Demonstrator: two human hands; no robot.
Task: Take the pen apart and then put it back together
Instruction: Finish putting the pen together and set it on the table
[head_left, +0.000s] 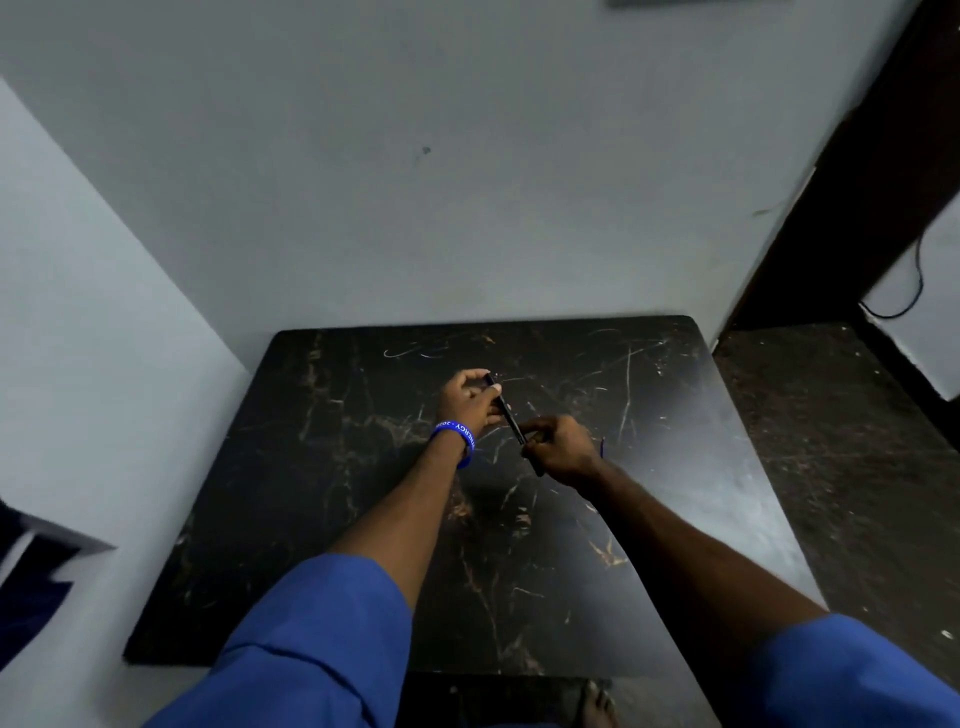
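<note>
A thin black pen (508, 414) is held slanted above the far middle of the dark marble-patterned table (322, 509). My left hand (470, 400), with a blue wristband, grips the pen's upper far end between thumb and fingers. My right hand (558, 446) pinches the pen's lower near end. The pen's two ends are hidden inside my fingers, so I cannot tell whether any part is separated. Both forearms reach out from blue sleeves.
The table stands in a corner against pale walls (415, 182). A dark door frame (852, 197) and a speckled dark floor (841, 441) lie to the right. A black cable (917, 280) hangs by the right wall. A bare foot (597, 704) shows below the table's near edge.
</note>
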